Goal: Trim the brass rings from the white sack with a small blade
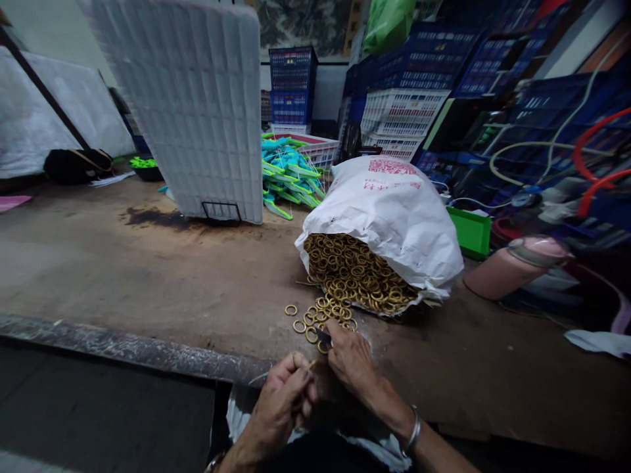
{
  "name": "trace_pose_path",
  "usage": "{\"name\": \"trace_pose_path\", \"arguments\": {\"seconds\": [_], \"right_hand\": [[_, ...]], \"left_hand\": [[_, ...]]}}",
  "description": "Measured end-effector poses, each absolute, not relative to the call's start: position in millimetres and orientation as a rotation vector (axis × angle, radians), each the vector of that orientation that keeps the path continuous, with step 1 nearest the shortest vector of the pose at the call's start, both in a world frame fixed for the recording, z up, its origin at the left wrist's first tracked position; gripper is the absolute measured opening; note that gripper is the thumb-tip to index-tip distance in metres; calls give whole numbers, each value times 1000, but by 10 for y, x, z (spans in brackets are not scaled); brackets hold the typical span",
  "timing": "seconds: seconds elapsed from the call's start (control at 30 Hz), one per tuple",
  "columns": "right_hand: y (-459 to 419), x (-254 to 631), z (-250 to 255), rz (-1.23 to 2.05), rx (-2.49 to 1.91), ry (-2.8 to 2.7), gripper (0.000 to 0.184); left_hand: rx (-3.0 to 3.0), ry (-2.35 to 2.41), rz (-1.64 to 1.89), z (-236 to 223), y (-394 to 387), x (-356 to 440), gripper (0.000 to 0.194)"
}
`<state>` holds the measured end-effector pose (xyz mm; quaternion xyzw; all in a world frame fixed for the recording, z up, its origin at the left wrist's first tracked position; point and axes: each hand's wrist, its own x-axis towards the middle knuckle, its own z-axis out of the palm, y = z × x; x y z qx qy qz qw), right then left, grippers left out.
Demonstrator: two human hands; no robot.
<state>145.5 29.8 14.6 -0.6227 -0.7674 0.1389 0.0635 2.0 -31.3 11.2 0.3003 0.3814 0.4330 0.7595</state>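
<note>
A white sack (pixel 389 210) lies on its side on the brown worktable (pixel 148 276), spilling several brass rings (pixel 352 272) from its mouth. A few loose rings (pixel 308 322) lie in front of it near the table's edge. My right hand (pixel 350 358) reaches to these loose rings, fingertips pinched on one at the pile's near side. My left hand (pixel 286 397) is curled closed just left of it, pinching a thin wire or ring that I cannot make out clearly. A bracelet sits on my right wrist.
A tall white plastic grid panel (pixel 197 105) stands upright at the back. Teal and green parts (pixel 288 174) are heaped behind it. Blue and white crates (pixel 409 79) are stacked far right, with a green bin (pixel 470 231) and a pink flask (pixel 517 266).
</note>
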Motion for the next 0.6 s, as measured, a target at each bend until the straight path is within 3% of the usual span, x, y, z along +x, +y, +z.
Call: {"name": "trace_pose_path", "arguments": {"seconds": [0.17,0.33,0.6], "right_hand": [[522,1265,123,309,-1706,-2391,29],[751,1050,6,225,-1658,-2500,23],[927,918,-58,233,-1714,-2579,22]], "left_hand": [[590,848,986,43,-249,-34,29],[434,783,1075,-20,-233,-95,14],[227,701,1130,-79,-176,-157,19]]}}
